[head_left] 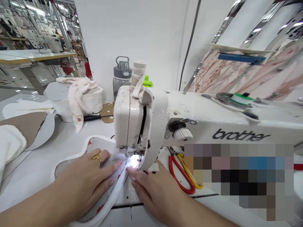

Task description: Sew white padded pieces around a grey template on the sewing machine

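Under the needle of a white sewing machine (138,126) lies a grey, curved fabric piece (68,168) with a thick white edging (115,193) and red patches showing. My left hand (94,176) rests flat on this piece, fingers spread and a ring on one finger, its fingertips left of the lit needle area. On the other side, my right hand (153,186) reaches in with fingers stretched out; the index fingertip touches the white edging close to the needle. Its remaining fingers are partly hidden behind the machine. A white tape (152,135) hangs from a roll (138,71) down past the machine head.
Red-handled scissors (181,176) and a yellow-handled tool (190,173) lie right of my right hand. Behind stand a grey bottle (121,77) and a white container (94,99) with draped pink cloth. A screwdriver (94,118) and cut pieces (23,126) lie left.
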`<state>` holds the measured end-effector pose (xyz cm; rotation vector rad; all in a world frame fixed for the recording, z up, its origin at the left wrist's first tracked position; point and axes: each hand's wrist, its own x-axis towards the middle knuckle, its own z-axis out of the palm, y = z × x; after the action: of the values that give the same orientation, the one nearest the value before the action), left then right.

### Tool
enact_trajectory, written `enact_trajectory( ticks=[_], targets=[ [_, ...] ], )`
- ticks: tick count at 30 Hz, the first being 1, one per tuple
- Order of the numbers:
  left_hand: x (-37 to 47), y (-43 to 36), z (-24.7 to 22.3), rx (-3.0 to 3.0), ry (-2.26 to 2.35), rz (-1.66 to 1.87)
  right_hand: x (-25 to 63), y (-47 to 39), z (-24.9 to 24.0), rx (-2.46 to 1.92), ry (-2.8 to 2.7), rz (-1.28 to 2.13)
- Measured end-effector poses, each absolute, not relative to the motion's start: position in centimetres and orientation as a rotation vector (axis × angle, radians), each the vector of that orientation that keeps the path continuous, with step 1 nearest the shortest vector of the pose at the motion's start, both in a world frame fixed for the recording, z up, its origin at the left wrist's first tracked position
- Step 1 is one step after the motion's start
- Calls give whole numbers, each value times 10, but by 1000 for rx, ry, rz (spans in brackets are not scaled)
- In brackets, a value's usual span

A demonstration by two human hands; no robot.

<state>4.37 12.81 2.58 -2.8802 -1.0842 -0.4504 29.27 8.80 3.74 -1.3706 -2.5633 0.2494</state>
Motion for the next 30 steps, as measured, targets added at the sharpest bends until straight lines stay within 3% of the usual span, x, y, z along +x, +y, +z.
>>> enact_trajectory(
  ticks=[9, 30],
  targets=[
    [61, 106, 8, -2756, -1263, -398, 291, 88, 36, -1383, -2521, 237],
    [64, 103, 5, -2724, -1176, -495, 288, 87, 38, -1429, -2551, 205]
  ],
)
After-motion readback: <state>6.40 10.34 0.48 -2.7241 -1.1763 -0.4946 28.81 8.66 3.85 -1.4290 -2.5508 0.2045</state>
